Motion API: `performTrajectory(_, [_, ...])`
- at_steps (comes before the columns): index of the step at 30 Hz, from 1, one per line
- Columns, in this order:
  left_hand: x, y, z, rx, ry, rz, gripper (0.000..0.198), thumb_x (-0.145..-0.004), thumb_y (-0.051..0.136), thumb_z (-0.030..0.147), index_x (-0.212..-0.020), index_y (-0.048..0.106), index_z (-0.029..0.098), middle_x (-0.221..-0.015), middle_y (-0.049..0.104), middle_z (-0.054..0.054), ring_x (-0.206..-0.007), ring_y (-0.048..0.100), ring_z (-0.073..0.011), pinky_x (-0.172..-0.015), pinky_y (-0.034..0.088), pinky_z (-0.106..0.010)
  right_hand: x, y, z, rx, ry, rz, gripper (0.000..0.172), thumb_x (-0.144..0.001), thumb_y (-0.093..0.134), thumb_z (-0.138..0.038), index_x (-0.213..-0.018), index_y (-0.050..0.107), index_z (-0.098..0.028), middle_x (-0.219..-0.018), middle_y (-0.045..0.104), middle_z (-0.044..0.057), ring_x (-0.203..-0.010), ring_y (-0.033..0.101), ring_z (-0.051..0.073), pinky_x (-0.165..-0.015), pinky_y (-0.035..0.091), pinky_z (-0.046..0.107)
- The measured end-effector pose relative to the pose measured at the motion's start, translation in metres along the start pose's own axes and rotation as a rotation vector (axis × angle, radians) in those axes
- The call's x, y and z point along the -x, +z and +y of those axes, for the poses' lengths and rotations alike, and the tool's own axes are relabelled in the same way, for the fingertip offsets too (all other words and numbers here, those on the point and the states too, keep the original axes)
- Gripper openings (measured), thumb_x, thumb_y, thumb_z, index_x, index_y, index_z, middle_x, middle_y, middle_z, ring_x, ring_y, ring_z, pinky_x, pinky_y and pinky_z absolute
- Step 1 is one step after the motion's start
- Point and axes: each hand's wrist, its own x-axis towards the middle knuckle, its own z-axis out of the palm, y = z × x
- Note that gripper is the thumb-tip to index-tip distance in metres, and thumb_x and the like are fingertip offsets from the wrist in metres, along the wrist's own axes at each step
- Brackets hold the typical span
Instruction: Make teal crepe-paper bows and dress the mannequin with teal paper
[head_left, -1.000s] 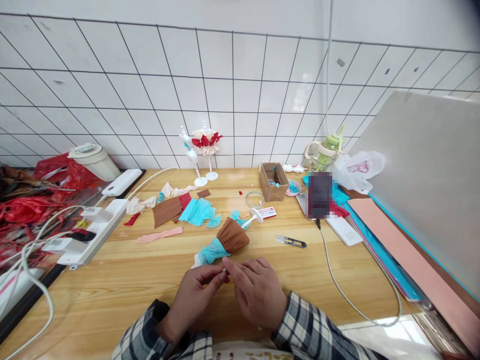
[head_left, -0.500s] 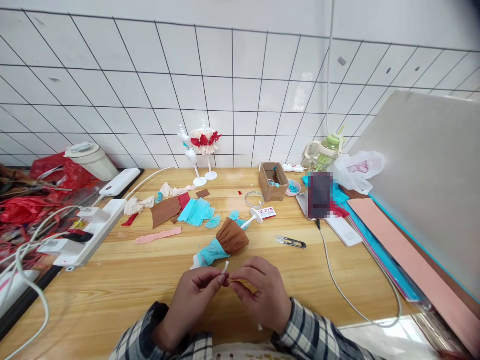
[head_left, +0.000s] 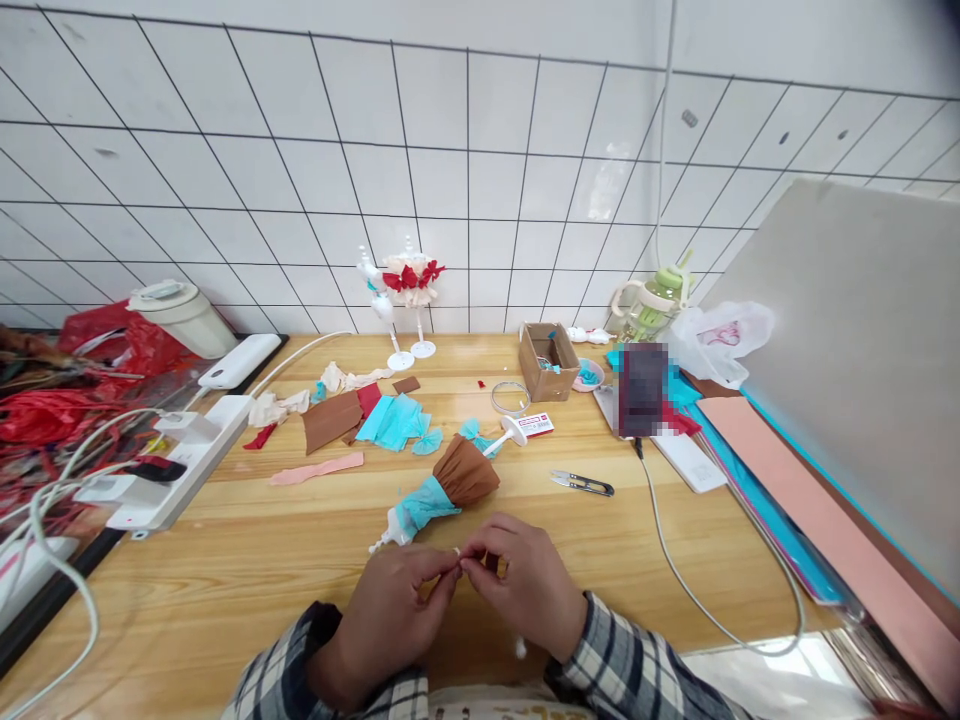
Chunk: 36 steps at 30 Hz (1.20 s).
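Observation:
My left hand (head_left: 401, 605) and my right hand (head_left: 525, 585) meet fingertip to fingertip near the table's front edge, both pinched. A small white strip (head_left: 457, 552) shows a tip between them; the fingers hide most of it. Just beyond my hands lies a white dress-form stand (head_left: 516, 431) on its side, wrapped in a brown crepe-paper skirt (head_left: 466, 472) and a light-blue bodice (head_left: 426, 505). Its knobbed top end points toward my left hand, without touching it. To the right, thread snips (head_left: 583, 484) rest on the table.
Two upright mini dress forms (head_left: 411, 285) stand by the tiled wall. Paper scraps (head_left: 394, 422) lie left of centre. A cardboard box (head_left: 547, 362), wire ring (head_left: 511, 399) and cabled dark device (head_left: 643, 390) sit farther right. A power strip (head_left: 180, 465) borders the left side.
My fingertips have come closer together, and less of the white strip shows above them. My left hand has turned slightly, uncovering more of the fallen form's knobbed end.

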Motion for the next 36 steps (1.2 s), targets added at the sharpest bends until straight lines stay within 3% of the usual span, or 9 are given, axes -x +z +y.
performTrajectory(6, [0.000, 0.000, 0.004, 0.042, -0.006, -0.094, 0.026, -0.087, 0.048, 0.024, -0.078, 0.072, 0.024, -0.070, 0.072, 0.001, -0.068, 0.065, -0.0146, -0.063, 0.042, -0.023, -0.001, 0.003, 0.000, 0.010, 0.018, -0.047, 0.011, -0.070, 0.059, -0.010, -0.076, 0.061, -0.019, -0.076, 0.059, -0.001, -0.063, 0.055, 0.011, -0.059, 0.042, 0.021])
performTrajectory(11, [-0.002, -0.001, 0.008, 0.240, -0.064, -0.073, 0.032, -0.087, 0.051, 0.033, -0.069, 0.074, 0.022, -0.059, 0.068, 0.001, -0.057, 0.061, -0.0134, -0.057, 0.041, -0.021, -0.002, 0.007, 0.000, -0.240, 0.151, 0.001, 0.006, -0.068, 0.058, -0.012, -0.068, 0.057, -0.018, -0.066, 0.057, -0.002, -0.058, 0.053, 0.010, -0.051, 0.040, 0.019])
performTrajectory(16, [-0.003, -0.003, 0.010, 0.417, -0.126, -0.069, 0.029, -0.085, 0.054, 0.036, -0.074, 0.076, 0.022, -0.069, 0.074, 0.000, -0.067, 0.067, -0.0162, -0.064, 0.047, -0.021, -0.002, 0.006, 0.000, -0.508, 0.327, -0.053, 0.004, -0.073, 0.058, -0.020, -0.069, 0.056, -0.019, -0.059, 0.059, -0.003, -0.049, 0.053, 0.009, -0.044, 0.039, 0.019])
performTrajectory(21, [-0.002, -0.003, 0.008, 0.404, -0.116, -0.065, 0.027, -0.085, 0.055, 0.036, -0.076, 0.076, 0.023, -0.072, 0.075, 0.001, -0.069, 0.068, -0.0154, -0.066, 0.048, -0.020, -0.001, 0.004, -0.002, -0.662, 0.422, -0.067, 0.012, -0.073, 0.063, -0.028, -0.072, 0.055, -0.019, -0.058, 0.059, -0.004, -0.043, 0.049, 0.007, -0.038, 0.035, 0.017])
performTrajectory(26, [-0.002, -0.005, 0.009, 0.377, -0.123, -0.027, 0.023, -0.083, 0.057, 0.032, -0.071, 0.074, 0.021, -0.069, 0.074, 0.001, -0.068, 0.067, -0.0147, -0.066, 0.047, -0.020, -0.001, 0.005, 0.003, -0.916, 0.565, -0.115, 0.025, -0.075, 0.064, -0.040, -0.077, 0.051, -0.019, -0.044, 0.050, -0.009, -0.033, 0.038, 0.005, -0.031, 0.024, 0.015])
performTrajectory(31, [-0.001, -0.004, 0.009, 0.421, -0.144, -0.029, 0.023, -0.082, 0.056, 0.030, -0.070, 0.073, 0.019, -0.069, 0.074, -0.001, -0.068, 0.067, -0.0154, -0.067, 0.048, -0.021, 0.000, -0.002, 0.010, -1.349, 0.603, -0.119, 0.027, -0.071, 0.069, -0.037, -0.081, 0.054, -0.018, -0.079, 0.061, -0.001, -0.047, 0.050, 0.005, -0.030, 0.023, 0.013])
performTrajectory(34, [0.000, -0.002, 0.006, 0.445, -0.159, -0.036, 0.023, -0.081, 0.057, 0.031, -0.071, 0.074, 0.020, -0.069, 0.074, -0.001, -0.068, 0.067, -0.0161, -0.066, 0.049, -0.022, 0.002, -0.008, 0.013, -1.485, 0.600, -0.143, 0.024, -0.077, 0.059, -0.038, -0.089, 0.059, -0.017, -0.096, 0.062, 0.005, -0.068, 0.059, 0.011, -0.038, 0.036, 0.014])
performTrajectory(36, [0.000, 0.000, 0.004, 0.454, -0.156, -0.041, 0.022, -0.081, 0.058, 0.032, -0.072, 0.074, 0.020, -0.069, 0.074, -0.001, -0.068, 0.067, -0.0163, -0.065, 0.049, -0.022, 0.003, -0.008, 0.014, -1.505, 0.577, -0.153, 0.024, -0.080, 0.057, -0.038, -0.091, 0.059, -0.016, -0.103, 0.063, 0.007, -0.080, 0.061, 0.014, -0.051, 0.046, 0.019])
